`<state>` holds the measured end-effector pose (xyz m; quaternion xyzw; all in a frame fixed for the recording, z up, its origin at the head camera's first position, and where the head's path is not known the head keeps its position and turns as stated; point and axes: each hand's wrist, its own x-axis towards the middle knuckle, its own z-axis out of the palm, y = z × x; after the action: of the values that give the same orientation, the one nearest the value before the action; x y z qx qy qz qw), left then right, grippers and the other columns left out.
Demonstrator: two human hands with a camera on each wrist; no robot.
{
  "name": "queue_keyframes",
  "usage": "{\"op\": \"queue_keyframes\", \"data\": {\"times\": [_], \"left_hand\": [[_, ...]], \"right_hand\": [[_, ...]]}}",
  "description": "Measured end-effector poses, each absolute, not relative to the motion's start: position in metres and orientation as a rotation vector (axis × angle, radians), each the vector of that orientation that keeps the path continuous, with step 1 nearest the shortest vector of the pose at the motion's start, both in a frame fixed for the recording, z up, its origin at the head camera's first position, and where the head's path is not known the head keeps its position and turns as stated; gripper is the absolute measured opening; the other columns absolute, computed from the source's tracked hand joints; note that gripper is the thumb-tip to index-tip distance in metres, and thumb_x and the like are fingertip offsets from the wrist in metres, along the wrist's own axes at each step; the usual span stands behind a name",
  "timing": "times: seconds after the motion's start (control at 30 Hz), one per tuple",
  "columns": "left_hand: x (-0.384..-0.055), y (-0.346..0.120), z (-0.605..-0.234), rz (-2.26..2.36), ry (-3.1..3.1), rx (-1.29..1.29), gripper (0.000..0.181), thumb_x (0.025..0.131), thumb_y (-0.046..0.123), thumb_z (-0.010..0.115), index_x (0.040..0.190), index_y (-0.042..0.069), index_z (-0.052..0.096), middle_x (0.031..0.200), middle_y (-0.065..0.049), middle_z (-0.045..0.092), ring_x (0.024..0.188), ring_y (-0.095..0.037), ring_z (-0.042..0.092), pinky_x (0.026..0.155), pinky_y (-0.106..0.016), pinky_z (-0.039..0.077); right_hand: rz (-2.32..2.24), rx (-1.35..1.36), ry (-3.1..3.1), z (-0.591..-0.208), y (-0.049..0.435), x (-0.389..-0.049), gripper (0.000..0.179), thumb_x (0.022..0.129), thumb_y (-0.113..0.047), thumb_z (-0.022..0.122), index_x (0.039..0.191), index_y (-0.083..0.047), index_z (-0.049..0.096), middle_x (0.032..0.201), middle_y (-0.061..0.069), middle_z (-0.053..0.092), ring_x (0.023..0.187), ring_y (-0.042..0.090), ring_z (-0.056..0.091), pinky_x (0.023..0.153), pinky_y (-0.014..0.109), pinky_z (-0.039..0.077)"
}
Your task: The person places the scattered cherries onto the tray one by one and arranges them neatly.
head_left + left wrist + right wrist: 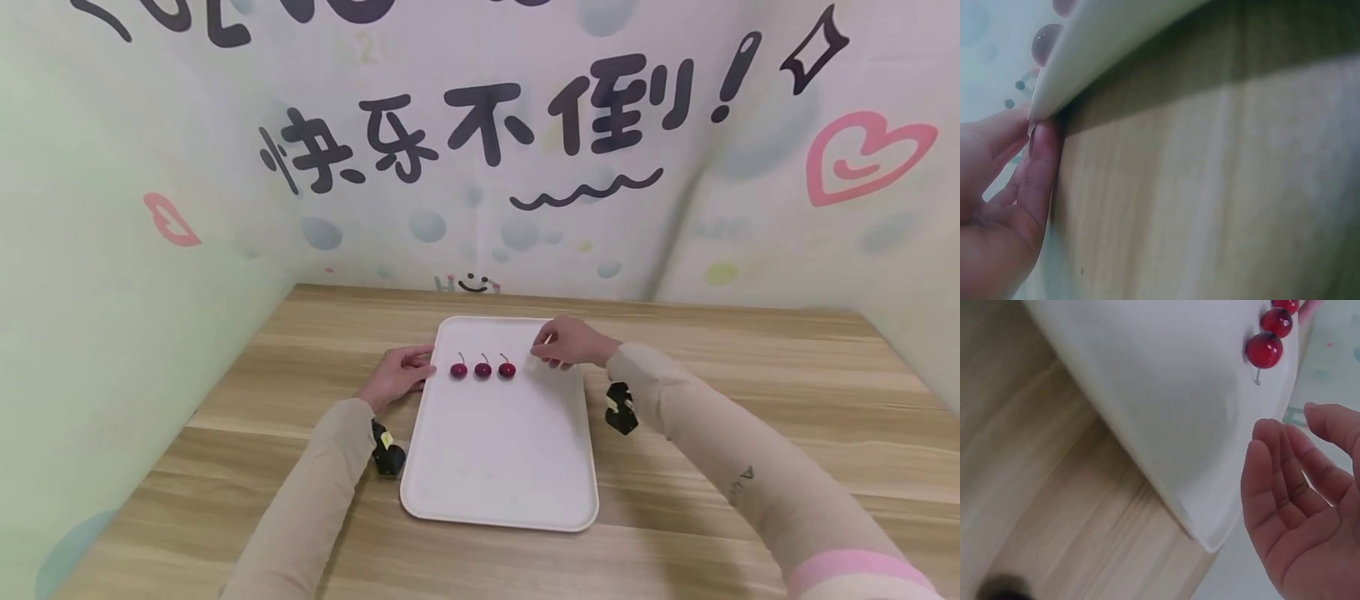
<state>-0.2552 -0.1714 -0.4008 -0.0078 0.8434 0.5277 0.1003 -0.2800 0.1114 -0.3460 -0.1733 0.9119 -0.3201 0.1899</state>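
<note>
Three dark red cherries with thin stems lie in a row across the far part of a white tray (pixel 495 450): a left one (pixel 458 371), a middle one (pixel 482 371) and a right one (pixel 507 370). My left hand (pixel 397 375) pinches the tray's left rim; in the left wrist view the thumb and fingers meet at the tray edge (pixel 1079 69). Over the tray's far right part hovers my right hand (pixel 572 343), its fingers loosely bent. In the right wrist view this hand (pixel 1310 506) holds nothing, and the nearest cherry (pixel 1264 350) is apart from the fingertips.
The tray lies on a wood-grain table (pixel 300 467). Behind the table hangs a pale printed backdrop (pixel 465 233) with black lettering, and it continues along the left side. A black wrist camera (pixel 387 450) is strapped at the left wrist, another black camera (pixel 621 408) at the right.
</note>
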Motion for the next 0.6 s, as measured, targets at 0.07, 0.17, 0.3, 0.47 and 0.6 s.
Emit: {"op": "queue_keyframes", "data": {"times": [0.07,0.17,0.3,0.47,0.6], "left_hand": [[-0.255,-0.171,-0.401,1.565,2.493,-0.029,0.043,0.086,0.007,0.057,0.127,0.005,0.047,0.102,-0.017,0.057,0.077,-0.015,0.059,0.069,-0.025,0.053],[-0.255,-0.170,-0.400,1.568,2.498,-0.031,0.043,0.086,0.006,0.057,0.127,0.004,0.047,0.102,-0.017,0.057,0.076,-0.015,0.058,0.069,-0.025,0.053],[-0.253,-0.170,-0.398,1.569,2.502,-0.038,0.043,0.085,0.005,0.057,0.127,0.003,0.047,0.101,-0.018,0.058,0.075,-0.014,0.058,0.069,-0.026,0.053],[-0.252,-0.170,-0.398,1.572,2.501,-0.028,0.044,0.085,0.004,0.057,0.128,0.002,0.046,0.101,-0.018,0.057,0.076,-0.015,0.058,0.069,-0.026,0.053],[-0.251,-0.169,-0.398,1.582,2.491,-0.023,0.044,0.085,0.005,0.057,0.127,0.003,0.046,0.102,-0.018,0.057,0.077,-0.015,0.058,0.069,-0.026,0.053]], "right_hand": [[-0.916,-0.489,2.552,-0.343,0.121,-0.277,0.022,0.087,-0.016,0.056,0.099,0.002,0.060,0.078,0.012,0.060,0.064,0.015,0.055,0.057,0.026,0.051],[-0.933,-0.473,2.545,-0.341,0.135,-0.272,0.023,0.087,-0.017,0.056,0.100,0.002,0.060,0.082,0.013,0.061,0.066,0.016,0.055,0.059,0.028,0.052],[-0.963,-0.454,2.530,-0.341,0.153,-0.264,0.024,0.087,-0.016,0.056,0.100,0.004,0.059,0.080,0.013,0.059,0.066,0.018,0.054,0.060,0.030,0.052],[-1.002,-0.462,2.559,-0.347,0.174,-0.256,0.023,0.087,-0.016,0.056,0.098,0.004,0.059,0.077,0.013,0.058,0.065,0.019,0.053,0.056,0.029,0.050],[-1.029,-0.461,2.601,-0.355,0.191,-0.250,0.021,0.086,-0.015,0.057,0.097,0.003,0.059,0.074,0.013,0.058,0.065,0.020,0.053,0.054,0.029,0.048]]}}
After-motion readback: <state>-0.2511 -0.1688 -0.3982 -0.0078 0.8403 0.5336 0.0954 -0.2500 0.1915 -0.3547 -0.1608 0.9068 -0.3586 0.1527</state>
